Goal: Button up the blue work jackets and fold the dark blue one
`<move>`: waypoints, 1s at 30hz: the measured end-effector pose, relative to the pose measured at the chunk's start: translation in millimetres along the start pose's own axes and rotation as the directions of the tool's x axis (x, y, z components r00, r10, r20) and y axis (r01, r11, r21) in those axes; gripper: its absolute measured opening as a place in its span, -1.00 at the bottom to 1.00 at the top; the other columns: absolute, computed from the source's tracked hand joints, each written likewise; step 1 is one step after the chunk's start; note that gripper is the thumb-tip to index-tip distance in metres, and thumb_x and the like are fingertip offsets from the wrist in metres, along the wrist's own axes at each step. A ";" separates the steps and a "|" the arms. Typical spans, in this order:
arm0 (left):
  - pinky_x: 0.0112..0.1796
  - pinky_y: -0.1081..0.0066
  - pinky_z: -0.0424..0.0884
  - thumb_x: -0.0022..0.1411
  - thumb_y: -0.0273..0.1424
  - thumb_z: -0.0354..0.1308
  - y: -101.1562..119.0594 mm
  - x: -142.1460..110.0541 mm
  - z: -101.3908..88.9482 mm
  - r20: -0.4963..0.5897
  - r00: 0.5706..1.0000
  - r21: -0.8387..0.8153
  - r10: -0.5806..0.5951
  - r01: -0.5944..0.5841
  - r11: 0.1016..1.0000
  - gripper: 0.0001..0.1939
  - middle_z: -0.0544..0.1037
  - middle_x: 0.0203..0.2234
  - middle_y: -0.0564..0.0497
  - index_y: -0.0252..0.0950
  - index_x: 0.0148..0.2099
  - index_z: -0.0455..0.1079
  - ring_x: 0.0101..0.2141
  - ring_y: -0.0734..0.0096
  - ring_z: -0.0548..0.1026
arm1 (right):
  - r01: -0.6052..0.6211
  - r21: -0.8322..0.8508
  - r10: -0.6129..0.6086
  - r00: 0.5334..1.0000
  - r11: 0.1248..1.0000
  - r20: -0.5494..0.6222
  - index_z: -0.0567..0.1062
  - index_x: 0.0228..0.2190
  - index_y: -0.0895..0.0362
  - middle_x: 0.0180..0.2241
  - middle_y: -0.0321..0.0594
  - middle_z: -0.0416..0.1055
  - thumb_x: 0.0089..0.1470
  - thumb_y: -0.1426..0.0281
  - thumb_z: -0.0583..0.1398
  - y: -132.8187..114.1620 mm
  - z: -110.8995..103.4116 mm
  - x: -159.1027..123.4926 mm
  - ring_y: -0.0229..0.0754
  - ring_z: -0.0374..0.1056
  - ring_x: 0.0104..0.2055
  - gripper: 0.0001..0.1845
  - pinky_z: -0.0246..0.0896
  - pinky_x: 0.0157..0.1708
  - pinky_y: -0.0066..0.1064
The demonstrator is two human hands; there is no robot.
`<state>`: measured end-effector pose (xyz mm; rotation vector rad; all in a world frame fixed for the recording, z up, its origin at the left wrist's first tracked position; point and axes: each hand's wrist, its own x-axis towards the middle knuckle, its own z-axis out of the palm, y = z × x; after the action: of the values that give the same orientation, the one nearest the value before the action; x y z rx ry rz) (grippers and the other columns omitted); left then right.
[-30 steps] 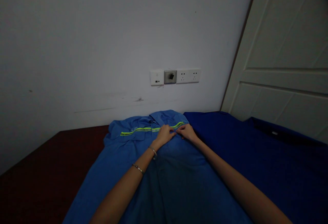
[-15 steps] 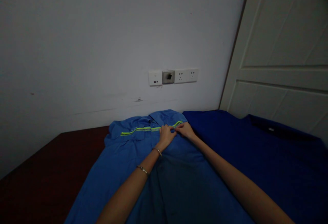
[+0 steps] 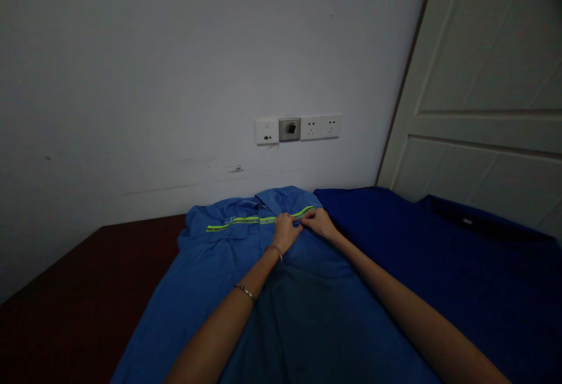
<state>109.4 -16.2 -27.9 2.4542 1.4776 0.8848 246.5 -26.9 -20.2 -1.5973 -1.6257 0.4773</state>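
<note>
A blue work jacket (image 3: pixel 211 273) lies spread out, its collar end toward the wall and a yellow-green reflective strip (image 3: pixel 246 220) running across the chest. My left hand (image 3: pixel 286 230) is closed on the cloth just below the strip, right of the front opening. Close beside it, my right hand (image 3: pixel 319 223) pinches the same area of the jacket, near the strip's right end. The fingertips of both hands almost meet. What exactly lies between them is too small and dark to make out, though it appears to be the jacket's chest cloth.
A darker blue garment (image 3: pixel 439 267) with a small white label lies on the right. Dark reddish-brown tabletop (image 3: pixel 79 290) shows on the left. Behind are a white wall (image 3: pixel 153 79) with a row of sockets (image 3: pixel 311 128) and a panelled door (image 3: pixel 478 97) at right.
The view has shifted very slightly. A bracelet on my left wrist has slid a little toward the hand. Both hands keep their place and grip on the jacket.
</note>
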 end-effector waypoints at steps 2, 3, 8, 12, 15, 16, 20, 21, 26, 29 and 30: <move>-0.15 0.30 0.25 0.05 -0.38 0.13 -0.6 1.0 0.4 0.007 1.000 -0.011 -0.008 0.008 1.000 -0.77 0.49 -0.32 -0.14 -0.37 -0.24 0.49 -0.21 0.22 0.38 | 0.051 -0.020 -0.051 0.999 0.998 -0.003 0.53 -0.62 0.21 -0.61 -0.27 0.44 -0.19 0.44 0.17 -0.2 -0.2 0.5 -0.29 0.31 -0.52 -0.86 0.10 -0.53 -0.55; -0.16 0.31 0.25 0.05 -0.39 0.12 -1.0 1.4 0.5 0.007 1.000 -0.016 -0.010 0.010 1.000 -0.77 0.49 -0.33 -0.14 -0.37 -0.25 0.49 -0.22 0.23 0.39 | 0.076 -0.036 -0.076 0.997 0.996 -0.002 0.52 -0.61 0.21 -0.59 -0.26 0.44 -0.18 0.46 0.16 -0.4 -0.4 0.7 -0.29 0.32 -0.50 -0.87 0.10 -0.51 -0.55; -0.19 0.34 0.27 0.04 -0.39 0.13 -3.7 2.7 1.8 -0.001 0.999 -0.066 -0.036 0.036 0.997 -0.78 0.51 -0.35 -0.12 -0.38 -0.27 0.50 -0.25 0.27 0.41 | 0.253 -0.233 -0.255 0.967 0.939 0.022 0.51 -0.51 0.21 -0.43 -0.18 0.44 -0.07 0.43 0.13 -4.1 -5.0 -3.8 -0.27 0.32 -0.38 -0.84 0.14 -0.37 -0.51; -0.20 0.38 0.29 0.02 -0.39 0.16 -7.0 3.4 4.6 0.005 0.998 -0.154 -0.069 0.069 0.986 -0.78 0.53 -0.36 -0.08 -0.36 -0.26 0.50 -0.28 0.32 0.43 | 0.417 -0.428 -0.382 0.909 0.802 0.168 0.46 -0.35 0.18 -0.27 -0.15 0.37 0.08 0.39 0.05 -9.9 -13.3 -13.0 -0.29 0.31 -0.30 -0.80 0.14 -0.31 -0.51; -0.20 0.38 0.30 0.01 -0.39 0.17 -8.8 3.5 6.6 0.004 0.996 -0.187 -0.089 0.088 0.978 -0.76 0.54 -0.33 -0.08 -0.37 -0.24 0.50 -0.27 0.33 0.44 | 0.514 -0.543 -0.445 0.855 0.664 0.266 0.42 -0.28 0.17 -0.23 -0.12 0.33 0.15 0.38 -0.01 -12.0 -16.3 -17.8 -0.26 0.29 -0.23 -0.77 0.16 -0.32 -0.51; -0.19 0.38 0.30 0.00 -0.39 0.18 -9.2 3.5 6.9 0.002 0.996 -0.193 -0.092 0.090 0.977 -0.76 0.54 -0.32 -0.09 -0.37 -0.24 0.50 -0.27 0.33 0.44 | 0.533 -0.575 -0.460 0.841 0.621 0.283 0.41 -0.27 0.17 -0.23 -0.11 0.33 0.16 0.38 -0.03 -11.6 -16.2 -18.5 -0.24 0.29 -0.24 -0.76 0.17 -0.35 -0.51; -0.19 0.38 0.32 0.00 -0.42 0.18 -9.7 3.2 6.8 0.023 0.997 -0.231 -0.080 0.083 0.969 -0.78 0.55 -0.33 -0.05 -0.33 -0.24 0.50 -0.28 0.36 0.45 | 0.601 -0.630 -0.528 0.781 0.491 0.333 0.38 -0.21 0.16 -0.23 -0.09 0.32 0.17 0.42 -0.05 -4.6 -13.1 -18.3 -0.21 0.27 -0.24 -0.75 0.16 -0.46 -0.53; -0.19 0.38 0.32 0.00 -0.43 0.18 -9.8 3.3 6.6 0.030 0.996 -0.236 -0.079 0.084 0.968 -0.78 0.55 -0.33 -0.04 -0.32 -0.24 0.50 -0.28 0.36 0.45 | 0.619 -0.630 -0.547 0.764 0.469 0.343 0.38 -0.19 0.16 -0.23 -0.10 0.31 0.17 0.44 -0.04 -2.3 -12.5 -18.0 -0.21 0.26 -0.22 -0.75 0.16 -0.47 -0.53; -0.17 0.37 0.31 0.00 -0.42 0.18 -10.4 3.4 6.8 0.042 0.995 -0.242 -0.090 0.098 0.965 -0.78 0.55 -0.32 -0.06 -0.35 -0.24 0.50 -0.27 0.35 0.45 | 0.653 -0.612 -0.598 0.727 0.446 0.339 0.38 -0.17 0.14 -0.22 -0.12 0.32 0.16 0.46 -0.04 5.1 -12.9 -18.2 -0.21 0.25 -0.18 -0.74 0.16 -0.44 -0.53; -0.16 0.36 0.32 -0.01 -0.41 0.20 -11.0 2.8 7.3 0.034 0.995 -0.248 -0.098 0.104 0.963 -0.77 0.55 -0.31 -0.07 -0.35 -0.24 0.49 -0.26 0.34 0.45 | 0.624 -0.609 -0.591 0.751 0.490 0.295 0.42 -0.23 0.14 -0.24 -0.14 0.34 0.19 0.39 -0.06 5.3 -14.9 -19.7 -0.22 0.27 -0.20 -0.72 0.18 -0.41 -0.52; -0.16 0.36 0.32 -0.01 -0.40 0.20 -11.3 2.6 7.5 0.033 0.995 -0.254 -0.098 0.103 0.962 -0.76 0.54 -0.31 -0.06 -0.35 -0.24 0.49 -0.25 0.34 0.45 | 0.608 -0.604 -0.585 0.764 0.515 0.271 0.43 -0.24 0.14 -0.24 -0.14 0.35 0.19 0.36 -0.07 5.1 -15.8 -20.3 -0.23 0.28 -0.21 -0.71 0.18 -0.38 -0.51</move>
<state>105.8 -7.1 -37.5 2.1777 1.3722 0.9603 259.4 -49.7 -19.7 -1.3178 -2.3998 -0.5332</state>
